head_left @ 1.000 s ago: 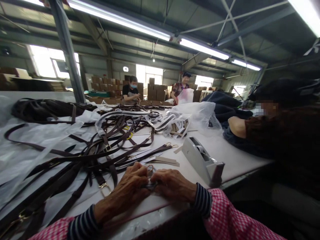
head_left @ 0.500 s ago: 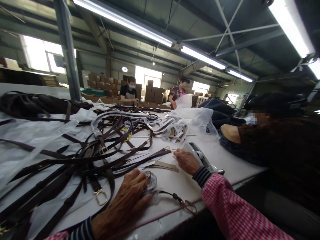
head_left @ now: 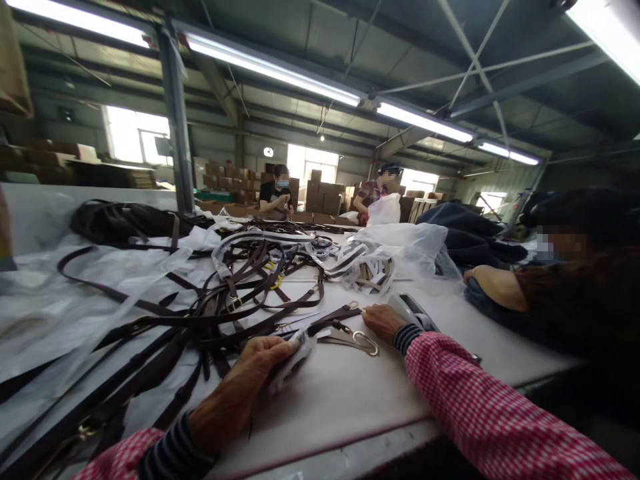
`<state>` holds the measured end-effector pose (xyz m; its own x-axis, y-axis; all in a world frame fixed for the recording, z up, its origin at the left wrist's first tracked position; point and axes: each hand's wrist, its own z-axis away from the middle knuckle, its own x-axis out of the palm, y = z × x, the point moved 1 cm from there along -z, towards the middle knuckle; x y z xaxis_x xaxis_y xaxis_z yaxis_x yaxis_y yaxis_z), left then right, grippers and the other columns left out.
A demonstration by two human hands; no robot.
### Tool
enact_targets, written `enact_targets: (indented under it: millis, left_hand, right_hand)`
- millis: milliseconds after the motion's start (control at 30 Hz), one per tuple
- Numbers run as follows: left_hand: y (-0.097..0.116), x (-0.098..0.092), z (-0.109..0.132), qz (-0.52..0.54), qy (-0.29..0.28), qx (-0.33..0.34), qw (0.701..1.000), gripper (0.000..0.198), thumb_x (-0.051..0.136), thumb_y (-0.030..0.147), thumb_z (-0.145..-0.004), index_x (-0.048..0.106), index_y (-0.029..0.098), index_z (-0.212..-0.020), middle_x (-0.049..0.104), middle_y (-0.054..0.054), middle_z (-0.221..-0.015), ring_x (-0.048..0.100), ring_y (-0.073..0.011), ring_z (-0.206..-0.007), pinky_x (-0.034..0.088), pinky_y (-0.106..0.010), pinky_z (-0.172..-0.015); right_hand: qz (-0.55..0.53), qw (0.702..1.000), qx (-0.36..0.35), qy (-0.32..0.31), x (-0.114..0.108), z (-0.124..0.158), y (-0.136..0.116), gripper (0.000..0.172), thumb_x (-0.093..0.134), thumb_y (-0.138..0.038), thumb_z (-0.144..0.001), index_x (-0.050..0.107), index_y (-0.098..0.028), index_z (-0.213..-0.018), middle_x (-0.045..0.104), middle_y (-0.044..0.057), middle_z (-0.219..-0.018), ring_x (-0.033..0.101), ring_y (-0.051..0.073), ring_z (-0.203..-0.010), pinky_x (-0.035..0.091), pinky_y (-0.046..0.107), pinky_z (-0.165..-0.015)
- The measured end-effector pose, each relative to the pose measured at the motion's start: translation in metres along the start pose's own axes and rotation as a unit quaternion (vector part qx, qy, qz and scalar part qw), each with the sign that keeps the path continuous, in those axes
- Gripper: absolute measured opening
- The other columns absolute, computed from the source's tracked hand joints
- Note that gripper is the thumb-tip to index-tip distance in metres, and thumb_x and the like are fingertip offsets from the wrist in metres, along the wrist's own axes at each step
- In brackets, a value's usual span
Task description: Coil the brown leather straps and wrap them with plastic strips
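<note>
My left hand (head_left: 245,373) grips a small bundle wrapped in clear plastic (head_left: 295,360) between thumb and fingers, tilted up over the table. A short dark strap (head_left: 327,325) with a large metal ring (head_left: 365,343) sticks out to the right of the bundle. My right hand (head_left: 384,323) rests on the table with its fingers pinched together by the metal clasp (head_left: 354,305) of a dark brown strap; what they hold is too small to make out. Right beside that hand stands a grey tape dispenser (head_left: 411,308), partly covered by the wrist.
Tangled dark brown straps (head_left: 215,313) and plastic sheets spread over the left side of the white table (head_left: 340,407). A clear bag (head_left: 405,247) with striped straps lies farther back. A co-worker's arm (head_left: 500,287) rests at the right; two people stand across the table.
My left hand has lifted the plastic-wrapped bundle off the table, and its ringed strap swung up and away. The right hand stays pinched near the dispenser. The view has turned left.
</note>
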<state>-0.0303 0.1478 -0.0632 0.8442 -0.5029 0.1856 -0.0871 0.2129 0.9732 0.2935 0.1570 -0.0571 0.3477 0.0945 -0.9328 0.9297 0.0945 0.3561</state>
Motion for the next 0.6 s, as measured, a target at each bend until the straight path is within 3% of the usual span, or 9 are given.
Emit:
enact_targets:
  millis: [133,267,300,367,433,533,600]
  left_hand:
    - [0.011,-0.001,0.003,0.061,-0.007,0.015,0.998,0.038,0.084,0.048,-0.075,0.073,0.012,-0.073,0.068,-0.003,-0.069,0.052,-0.0123,-0.058,0.039,-0.023,-0.054]
    - [0.019,-0.003,0.003,0.115,-0.019,0.036,0.993,0.03,0.084,0.04,-0.078,0.077,0.012,-0.086,0.073,-0.004,-0.081,0.059,-0.0152,-0.07,0.046,-0.024,-0.065]
    - [0.021,-0.003,0.003,0.121,-0.018,0.039,0.992,0.03,0.085,0.04,-0.077,0.077,0.013,-0.086,0.073,-0.003,-0.081,0.059,-0.015,-0.07,0.046,-0.024,-0.065]
    - [0.025,0.002,0.004,0.126,-0.013,0.045,0.991,0.031,0.087,0.04,-0.075,0.076,0.012,-0.086,0.073,-0.003,-0.081,0.059,-0.0149,-0.069,0.047,-0.024,-0.065]
    - [0.029,0.009,0.007,0.118,-0.022,0.052,0.991,0.033,0.087,0.04,-0.076,0.076,0.012,-0.089,0.074,-0.004,-0.083,0.059,-0.015,-0.07,0.048,-0.024,-0.066]
    - [0.033,0.024,0.015,0.101,-0.068,0.065,0.99,0.029,0.08,0.039,-0.084,0.076,0.012,-0.092,0.074,-0.006,-0.086,0.059,-0.0149,-0.073,0.047,-0.024,-0.068]
    - [0.037,0.033,0.021,0.066,-0.093,0.081,0.99,0.027,0.075,0.041,-0.088,0.076,0.014,-0.092,0.073,-0.005,-0.086,0.059,-0.0158,-0.075,0.048,-0.025,-0.07]
  right_hand:
    - [-0.081,0.99,0.048,0.102,-0.012,0.023,-0.012,0.016,0.057,-0.017,-0.103,0.07,-0.012,-0.095,0.074,0.007,-0.095,0.072,0.019,-0.084,0.059,0.033,-0.078]
    - [-0.178,0.949,0.068,0.25,-0.031,0.07,-0.049,0.023,0.046,-0.016,-0.105,0.067,-0.016,-0.096,0.073,0.011,-0.104,0.072,0.02,-0.096,0.056,0.029,-0.084]
    - [-0.217,0.927,0.053,0.303,-0.037,0.085,-0.062,0.021,0.046,-0.017,-0.105,0.065,-0.018,-0.094,0.073,0.01,-0.104,0.072,0.019,-0.096,0.057,0.028,-0.084]
    - [-0.346,0.825,-0.031,0.445,-0.048,0.114,-0.089,0.014,0.053,-0.015,-0.102,0.063,-0.021,-0.094,0.074,0.008,-0.099,0.073,0.019,-0.092,0.058,0.028,-0.083]
    - [-0.401,0.765,-0.112,0.491,-0.058,0.136,-0.115,0.015,0.055,-0.009,-0.099,0.063,-0.022,-0.101,0.074,0.007,-0.101,0.074,0.017,-0.091,0.058,0.026,-0.082]
    - [-0.407,0.742,-0.196,0.496,-0.065,0.15,-0.138,0.017,0.054,-0.009,-0.1,0.064,-0.02,-0.108,0.075,0.01,-0.102,0.074,0.017,-0.084,0.057,0.024,-0.074]
    - [-0.401,0.736,-0.213,0.501,-0.064,0.151,-0.141,0.015,0.054,-0.01,-0.1,0.064,-0.019,-0.108,0.076,0.01,-0.1,0.074,0.017,-0.08,0.057,0.024,-0.07]
